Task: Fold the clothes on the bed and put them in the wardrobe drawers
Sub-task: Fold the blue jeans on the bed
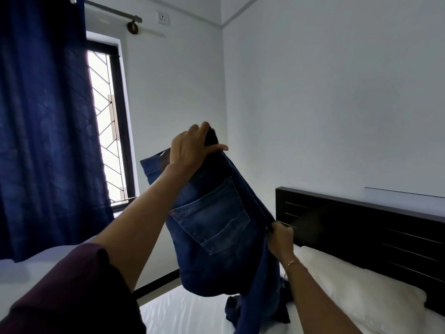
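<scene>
We held the jeans up over the bed, gripped at the waist and along one edge.

The pair of dark blue denim jeans [212, 227], back pocket facing us, hung in the air above the white-sheeted bed [183, 309], their legs trailing down in a crumpled heap on the sheet. Our left hand [190, 147] gripped the bunched waistband at the top, and our right hand [280, 237] pinched the side edge lower down. We judged the denim thick, fairly heavy and limp rather than stiff, rough enough not to slip; the waistband and side seams seemed the surest places to hold. Beside the bed stood a dark slatted wooden headboard [361, 227] with a white pillow [361, 292], and a navy curtain [43, 116] hung by the window [106, 121].
</scene>
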Demonstrator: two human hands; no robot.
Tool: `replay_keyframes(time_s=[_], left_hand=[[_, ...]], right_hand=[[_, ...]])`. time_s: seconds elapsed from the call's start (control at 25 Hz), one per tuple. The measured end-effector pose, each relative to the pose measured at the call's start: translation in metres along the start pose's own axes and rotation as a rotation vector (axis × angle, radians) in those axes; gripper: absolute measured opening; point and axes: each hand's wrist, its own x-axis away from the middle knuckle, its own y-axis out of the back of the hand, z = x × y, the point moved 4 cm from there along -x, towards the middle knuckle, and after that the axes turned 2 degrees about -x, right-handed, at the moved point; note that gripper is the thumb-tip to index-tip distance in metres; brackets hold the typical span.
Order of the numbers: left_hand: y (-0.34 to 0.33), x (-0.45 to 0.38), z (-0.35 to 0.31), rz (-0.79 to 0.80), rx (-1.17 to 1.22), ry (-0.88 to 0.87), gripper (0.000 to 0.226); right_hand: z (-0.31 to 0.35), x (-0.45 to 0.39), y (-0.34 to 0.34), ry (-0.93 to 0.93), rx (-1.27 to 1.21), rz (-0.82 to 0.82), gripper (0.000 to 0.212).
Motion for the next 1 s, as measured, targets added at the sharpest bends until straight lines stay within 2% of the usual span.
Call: replay_keyframes(time_s=[0.08, 0.2, 0.32, 0.4, 0.44, 0.56, 0.76, 0.92, 1.0], left_hand=[[0.0, -0.004, 0.003, 0.002, 0.047, 0.087, 0.077], [0.0, -0.01, 0.002, -0.065, 0.168, 0.213, 0.082], [-0.004, -0.017, -0.007, -0.142, 0.343, 0.342, 0.079], [-0.009, -0.022, -0.013, -0.174, 0.446, 0.426, 0.077], [-0.013, -0.024, -0.015, -0.182, 0.477, 0.452, 0.076], [-0.027, -0.021, -0.024, -0.142, 0.495, 0.462, 0.074], [-0.066, -0.006, -0.033, 0.032, 0.452, 0.407, 0.064], [-0.12, 0.022, -0.037, 0.276, 0.487, 0.408, 0.043], [-0.156, 0.032, -0.044, 0.448, 0.572, 0.439, 0.039]], right_hand=[[0.013, -0.02, 0.042, -0.047, -0.091, -0.115, 0.022], [0.032, -0.054, 0.111, -0.09, -0.293, -0.196, 0.017], [0.054, -0.08, 0.182, 0.023, -0.153, -0.343, 0.034], [0.071, -0.084, 0.224, 0.115, -0.016, -0.479, 0.039], [0.075, -0.085, 0.237, 0.151, 0.037, -0.492, 0.04], [0.061, -0.085, 0.248, 0.137, 0.184, -0.348, 0.04], [-0.007, -0.074, 0.202, -0.042, 0.041, -0.122, 0.048], [-0.065, -0.074, 0.164, -0.171, -0.066, -0.011, 0.035], [-0.093, -0.074, 0.151, -0.206, 0.002, -0.013, 0.024]])
